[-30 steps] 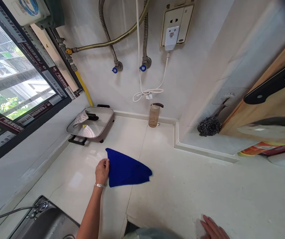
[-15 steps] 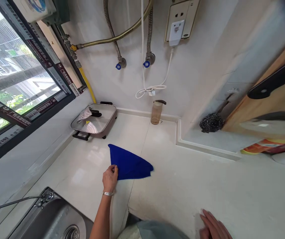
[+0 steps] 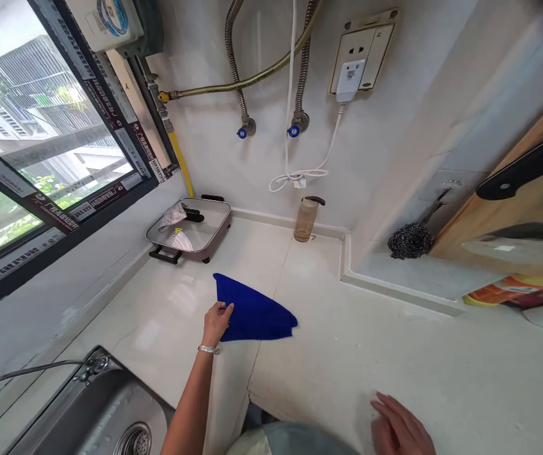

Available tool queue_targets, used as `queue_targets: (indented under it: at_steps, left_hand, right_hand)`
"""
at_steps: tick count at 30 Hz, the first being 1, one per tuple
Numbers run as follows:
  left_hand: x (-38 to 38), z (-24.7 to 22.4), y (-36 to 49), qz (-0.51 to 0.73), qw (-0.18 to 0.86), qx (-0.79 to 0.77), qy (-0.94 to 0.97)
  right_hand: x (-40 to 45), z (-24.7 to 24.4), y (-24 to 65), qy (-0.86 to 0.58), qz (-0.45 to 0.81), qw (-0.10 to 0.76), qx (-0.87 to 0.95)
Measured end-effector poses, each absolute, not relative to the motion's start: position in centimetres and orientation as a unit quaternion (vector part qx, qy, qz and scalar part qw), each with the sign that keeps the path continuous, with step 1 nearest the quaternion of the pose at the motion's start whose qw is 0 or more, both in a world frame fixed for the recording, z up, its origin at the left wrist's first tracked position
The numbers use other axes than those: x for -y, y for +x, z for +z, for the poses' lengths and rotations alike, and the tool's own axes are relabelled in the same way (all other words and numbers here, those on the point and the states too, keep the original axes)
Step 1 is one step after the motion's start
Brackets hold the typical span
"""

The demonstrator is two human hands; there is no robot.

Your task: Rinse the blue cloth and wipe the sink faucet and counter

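A deep-blue cloth [image 3: 256,313] lies on the pale counter, roughly a triangle with its narrow end to the right. At its left edge is my left hand [image 3: 217,323], with a bracelet on the wrist. Its fingers are loosely curled and a small gap shows between thumb and forefinger; the cloth lies flat beside them. Whether the fingertips touch it I cannot tell. My right hand [image 3: 400,426] is low at the right, over the counter near the front, its fingers stretched out and holding nothing.
Behind the cloth stand a glass-lidded electric pan [image 3: 190,227] and a brownish bottle [image 3: 306,220]. A steel sink [image 3: 105,404] is at lower left. Along the right are a wire scrubber [image 3: 409,241], a black-handled knife [image 3: 522,167] and colourful packets [image 3: 512,289].
My left hand has shifted slightly up along the cloth's edge and its thumb and forefinger have parted. The cloth keeps its shape. The whole view has shifted a little.
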State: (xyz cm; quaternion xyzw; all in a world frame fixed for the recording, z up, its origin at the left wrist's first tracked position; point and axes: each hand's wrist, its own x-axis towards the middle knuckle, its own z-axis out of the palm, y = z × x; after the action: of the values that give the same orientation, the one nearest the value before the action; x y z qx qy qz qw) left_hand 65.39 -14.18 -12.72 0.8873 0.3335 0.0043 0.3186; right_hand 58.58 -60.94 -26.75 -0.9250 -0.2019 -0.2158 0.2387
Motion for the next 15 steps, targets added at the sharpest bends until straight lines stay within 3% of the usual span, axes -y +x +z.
queue_targets:
  at_steps: [9,15]
  left_hand:
    - [17.1,-12.9,64.7,0.009,0.275,-0.372,0.887]
    - [17.8,-13.5,64.4,0.005,0.324,-0.401,0.857]
  right_hand:
    - [47.3,-21.1,67.0,-0.857,-0.152,0.375,0.321]
    - [44.2,-22.3,67.0,-0.835,-0.148,0.384,0.364]
